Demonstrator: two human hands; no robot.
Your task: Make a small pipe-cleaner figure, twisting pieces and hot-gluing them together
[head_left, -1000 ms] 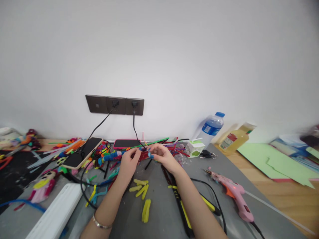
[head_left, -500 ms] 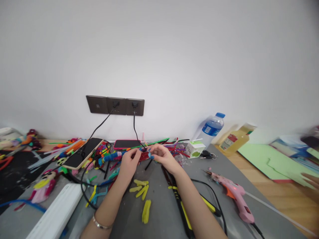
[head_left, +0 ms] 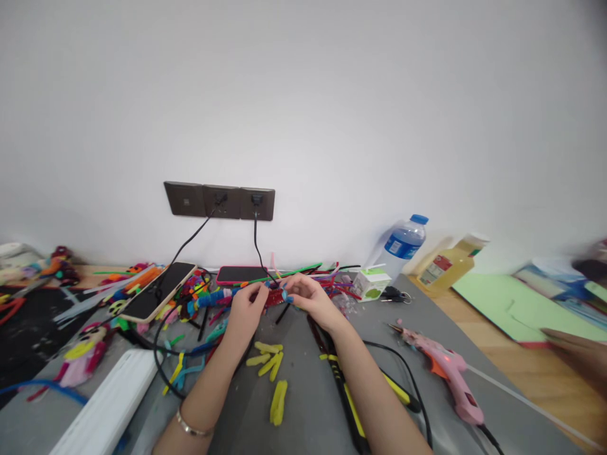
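Note:
My left hand [head_left: 244,311] and my right hand [head_left: 307,295] meet over the grey mat [head_left: 313,385], fingers pinched on a small red pipe-cleaner piece [head_left: 272,296] between them. A blue fuzzy bit sits at my right fingertips. Short yellow pipe-cleaner pieces [head_left: 271,373] lie on the mat just below my hands. A bracelet is on my left wrist.
A pink glue gun [head_left: 446,373] lies at right, black and yellow cords run under my right arm. Two phones [head_left: 159,289] [head_left: 239,273], a heap of coloured pipe cleaners [head_left: 199,294], a water bottle [head_left: 402,243], a small carton [head_left: 372,282] and wall sockets [head_left: 219,200] stand behind. Another person's hand [head_left: 581,354] enters at right.
My hands have stayed in place on the red piece. Another person's hand has come further in at the right edge over the wooden table.

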